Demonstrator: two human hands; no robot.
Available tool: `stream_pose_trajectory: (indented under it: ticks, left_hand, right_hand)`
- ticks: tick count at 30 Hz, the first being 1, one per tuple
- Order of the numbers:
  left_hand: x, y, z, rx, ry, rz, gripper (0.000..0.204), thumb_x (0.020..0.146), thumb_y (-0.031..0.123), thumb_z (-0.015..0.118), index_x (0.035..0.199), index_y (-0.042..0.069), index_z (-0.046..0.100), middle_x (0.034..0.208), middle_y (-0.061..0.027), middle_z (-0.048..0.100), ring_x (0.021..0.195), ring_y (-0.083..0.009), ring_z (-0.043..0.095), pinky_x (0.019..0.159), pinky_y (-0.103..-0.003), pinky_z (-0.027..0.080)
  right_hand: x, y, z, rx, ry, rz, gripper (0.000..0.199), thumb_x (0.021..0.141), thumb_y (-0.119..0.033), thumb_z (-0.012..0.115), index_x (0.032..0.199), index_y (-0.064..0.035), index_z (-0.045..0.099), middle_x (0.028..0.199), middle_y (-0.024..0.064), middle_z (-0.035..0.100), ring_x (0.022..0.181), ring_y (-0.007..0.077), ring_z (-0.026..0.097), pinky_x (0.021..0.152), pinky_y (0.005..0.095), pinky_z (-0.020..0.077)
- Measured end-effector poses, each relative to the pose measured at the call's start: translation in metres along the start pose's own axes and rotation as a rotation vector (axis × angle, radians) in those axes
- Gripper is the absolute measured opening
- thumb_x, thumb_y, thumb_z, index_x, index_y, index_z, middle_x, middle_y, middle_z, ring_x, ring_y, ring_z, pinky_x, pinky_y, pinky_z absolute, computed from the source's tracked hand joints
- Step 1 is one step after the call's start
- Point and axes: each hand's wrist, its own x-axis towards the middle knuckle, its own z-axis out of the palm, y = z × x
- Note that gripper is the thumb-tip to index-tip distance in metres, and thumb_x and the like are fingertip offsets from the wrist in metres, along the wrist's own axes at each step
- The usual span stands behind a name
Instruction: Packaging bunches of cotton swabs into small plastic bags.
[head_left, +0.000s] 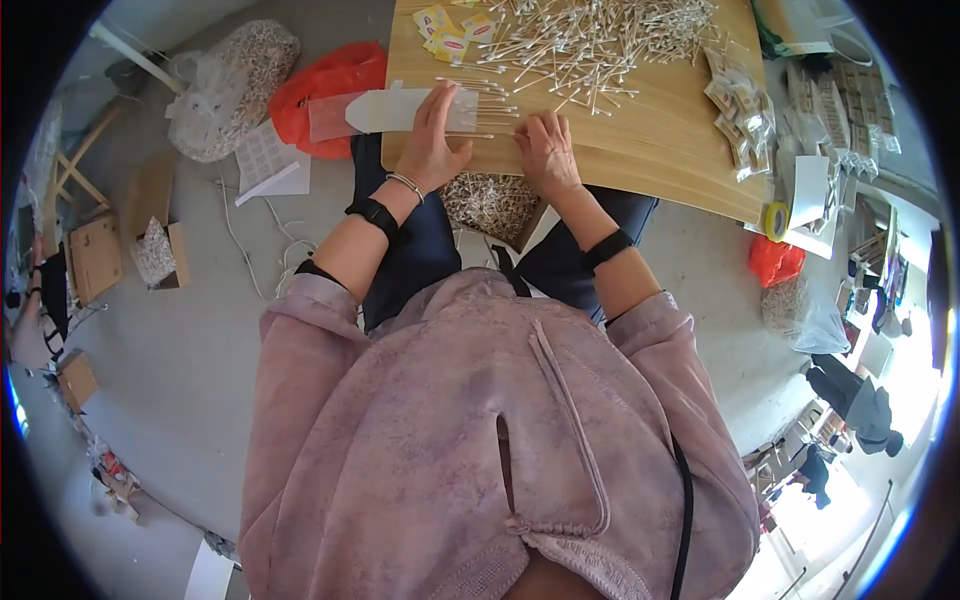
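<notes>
My left hand (432,145) lies over a clear plastic bag (335,116) with a white card (385,111) in it, near the table's left edge. Its fingers are stretched out and the thumb stands apart. Several cotton swabs (490,110) lie in a loose row at the bag's right end. Just right of these, my right hand (550,155) is closed, fingers bent down at the table's front edge; what they hold, if anything, is hidden. A big heap of cotton swabs (600,40) spreads over the far part of the wooden table (660,150).
Yellow-and-white packets (450,40) lie far left on the table, bagged swab packs (738,110) at its right edge. A box of swabs (490,205) sits below the front edge, between my legs. A red bag (320,90) and a full clear bag (235,90) stand left.
</notes>
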Motion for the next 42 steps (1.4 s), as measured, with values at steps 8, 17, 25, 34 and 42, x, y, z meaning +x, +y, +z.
stream_pose_trajectory:
  ticks: [8, 17, 25, 34, 42]
  left_hand:
    - [0.001, -0.005, 0.008, 0.093, 0.047, -0.026, 0.068, 0.073, 0.008, 0.066, 0.133, 0.003, 0.034, 0.135, -0.0178, 0.038, 0.126, -0.0342, 0.036, 0.105, -0.039, 0.034]
    - [0.004, 0.001, 0.01, 0.138, 0.085, -0.085, 0.072, 0.072, 0.012, 0.071, 0.133, 0.004, 0.034, 0.134, -0.018, 0.038, 0.125, -0.0356, 0.037, 0.105, -0.04, 0.034]
    - [0.001, -0.004, 0.0, 0.075, 0.052, -0.045, 0.074, 0.07, 0.011, 0.072, 0.133, 0.004, 0.034, 0.134, -0.0188, 0.038, 0.126, -0.0347, 0.035, 0.105, -0.04, 0.035]
    - [0.003, -0.002, 0.005, 0.066, 0.072, -0.068, 0.072, 0.07, 0.01, 0.071, 0.132, 0.005, 0.035, 0.134, -0.0174, 0.038, 0.126, -0.0339, 0.036, 0.105, -0.04, 0.034]
    - [0.01, -0.003, 0.005, 0.219, 0.118, -0.035, 0.076, 0.069, 0.017, 0.073, 0.132, 0.002, 0.034, 0.133, -0.02, 0.038, 0.126, -0.037, 0.034, 0.106, -0.044, 0.03]
  right_hand:
    - [-0.03, -0.001, -0.035, -0.051, -0.27, -0.087, 0.016, 0.077, -0.008, 0.061, 0.092, -0.0057, 0.058, 0.099, 0.0125, 0.053, 0.099, 0.0333, 0.048, 0.085, 0.0419, 0.0422]
    - [0.006, -0.013, 0.013, 0.377, 0.324, 0.291, 0.014, 0.076, -0.001, 0.057, 0.089, -0.0042, 0.062, 0.096, 0.0136, 0.055, 0.094, 0.0336, 0.05, 0.082, 0.0408, 0.0435]
    - [0.013, -0.012, 0.016, -0.007, -0.035, 0.085, 0.01, 0.077, -0.013, 0.063, 0.086, -0.0077, 0.061, 0.092, 0.0109, 0.052, 0.094, 0.0316, 0.049, 0.083, 0.041, 0.0431]
    - [0.003, -0.002, -0.01, 0.088, -0.093, 0.089, 0.009, 0.08, -0.01, 0.06, 0.088, -0.0066, 0.059, 0.093, 0.0129, 0.052, 0.093, 0.0332, 0.051, 0.082, 0.0422, 0.0437]
    - [-0.015, -0.006, -0.02, 0.109, -0.125, 0.008, 0.018, 0.08, -0.005, 0.056, 0.097, -0.0043, 0.059, 0.101, 0.0151, 0.055, 0.095, 0.0348, 0.051, 0.084, 0.0421, 0.0445]
